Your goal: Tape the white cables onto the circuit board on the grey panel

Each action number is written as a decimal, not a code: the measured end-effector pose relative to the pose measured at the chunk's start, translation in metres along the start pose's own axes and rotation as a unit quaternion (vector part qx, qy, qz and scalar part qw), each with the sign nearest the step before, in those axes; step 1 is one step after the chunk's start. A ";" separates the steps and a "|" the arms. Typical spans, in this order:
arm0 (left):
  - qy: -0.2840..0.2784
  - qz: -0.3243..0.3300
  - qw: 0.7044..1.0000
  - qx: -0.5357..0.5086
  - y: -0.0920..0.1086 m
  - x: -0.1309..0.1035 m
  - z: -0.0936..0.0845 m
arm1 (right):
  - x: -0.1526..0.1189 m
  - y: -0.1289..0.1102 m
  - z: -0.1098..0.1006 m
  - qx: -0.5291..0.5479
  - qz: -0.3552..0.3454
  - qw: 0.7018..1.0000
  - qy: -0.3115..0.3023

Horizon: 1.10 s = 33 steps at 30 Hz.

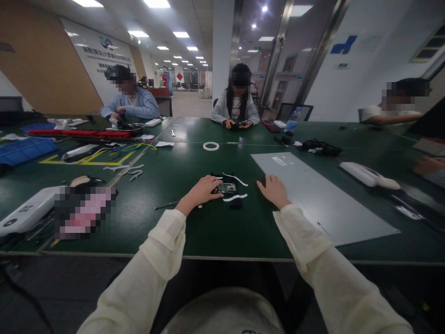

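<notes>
A small green circuit board [227, 188] lies on the table in front of me, with dark material around its upper edge. My left hand [204, 190] is at the board's left end, thumb on the near side and fingers on the far side, gripping it. White strips [235, 198] lie just above and below the board's right part. Close below them is a small black piece [236, 204]. My right hand [274, 190] rests palm down at the left edge of a large grey sheet [323, 204], open, fingers partly spread, holding nothing.
A white ring [211, 146] lies farther back on the green table [208, 236]. To the left are a blue tray [28, 150], yellow tape marks and a white device [31, 208]. Another white device [368, 175] lies at right. Several people sit around the table.
</notes>
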<state>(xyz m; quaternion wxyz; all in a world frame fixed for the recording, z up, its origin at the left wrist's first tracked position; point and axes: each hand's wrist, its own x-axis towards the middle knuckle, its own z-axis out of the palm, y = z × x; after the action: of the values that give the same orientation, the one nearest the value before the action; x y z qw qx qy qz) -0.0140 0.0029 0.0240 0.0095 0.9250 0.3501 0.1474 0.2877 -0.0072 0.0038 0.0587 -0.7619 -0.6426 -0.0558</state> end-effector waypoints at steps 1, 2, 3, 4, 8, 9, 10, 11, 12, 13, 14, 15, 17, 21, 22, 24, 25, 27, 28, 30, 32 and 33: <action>0.000 0.001 1.000 0.001 0.000 0.000 0.000 | -0.001 -0.001 -0.001 0.000 -0.003 1.000 -0.005; 0.001 0.002 1.000 0.002 0.000 0.000 0.000 | -0.003 -0.002 -0.003 0.000 -0.008 1.000 -0.010; 0.002 0.003 1.000 0.004 0.000 0.000 0.000 | -0.006 -0.004 -0.004 0.001 -0.015 1.000 -0.014; 0.003 0.004 1.000 0.007 0.000 0.000 0.000 | -0.009 -0.006 -0.006 0.003 -0.023 1.000 -0.019; 0.004 0.004 1.000 0.011 0.002 0.001 -0.001 | -0.030 -0.020 -0.015 0.031 -0.068 0.997 -0.029; 0.002 0.003 1.000 0.010 0.002 0.001 -0.001 | -0.035 -0.024 -0.018 0.040 -0.084 0.995 -0.028; 0.001 0.002 1.000 0.009 0.003 0.001 -0.001 | -0.040 -0.027 -0.020 0.050 -0.100 0.993 -0.025; 0.000 0.001 1.000 0.009 0.003 0.000 -0.002 | -0.045 -0.031 -0.023 0.060 -0.114 0.991 -0.022; -0.001 -0.001 1.000 0.009 0.003 0.000 -0.002 | -0.048 -0.033 -0.025 0.070 -0.123 0.990 -0.019; -0.001 -0.003 1.000 0.009 0.003 0.000 -0.002 | -0.049 -0.034 -0.028 0.081 -0.125 0.989 -0.018; 0.000 -0.004 1.000 0.008 0.003 0.000 -0.002 | -0.049 -0.034 -0.030 0.091 -0.119 0.988 -0.020; 0.000 -0.005 1.000 0.007 0.003 0.000 -0.002 | -0.048 -0.034 -0.033 0.103 -0.110 0.988 -0.025; 0.003 -0.004 1.000 0.001 0.003 -0.001 -0.002 | -0.042 -0.029 -0.035 0.126 -0.087 0.988 -0.034; 0.007 0.000 1.000 -0.006 0.002 0.000 -0.001 | -0.025 -0.013 -0.026 0.081 -0.023 0.995 0.045; 0.007 0.000 1.000 -0.006 0.001 0.000 -0.001 | -0.021 -0.009 -0.021 0.055 0.008 0.996 0.067; 0.007 0.001 1.000 -0.009 0.000 0.000 0.000 | -0.016 0.000 -0.010 0.020 0.067 0.995 0.068; 0.006 0.001 1.000 -0.011 0.000 0.000 0.000 | -0.014 0.003 -0.005 0.013 0.083 0.995 0.050; 0.006 0.000 1.000 -0.016 0.000 0.000 0.000 | -0.011 0.009 0.001 0.008 0.081 0.997 0.007; 0.006 -0.001 1.000 -0.018 0.000 0.000 0.000 | -0.010 0.011 0.003 0.006 0.071 0.997 -0.007; 0.009 -0.002 1.000 -0.023 0.000 -0.001 0.000 | -0.009 0.013 0.004 0.000 0.055 0.998 -0.018; 0.016 -0.007 1.000 -0.026 0.000 -0.001 -0.001 | -0.009 0.013 0.004 -0.005 0.052 0.998 -0.020; 0.022 -0.010 0.999 -0.026 0.000 -0.001 -0.001 | -0.010 0.012 0.003 -0.007 0.051 0.998 -0.021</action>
<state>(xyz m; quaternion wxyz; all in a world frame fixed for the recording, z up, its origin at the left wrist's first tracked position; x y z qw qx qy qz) -0.0155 0.0021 0.0247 0.0270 0.9175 0.3553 0.1765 0.2977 -0.0183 -0.0013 0.0430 -0.7952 -0.6034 -0.0416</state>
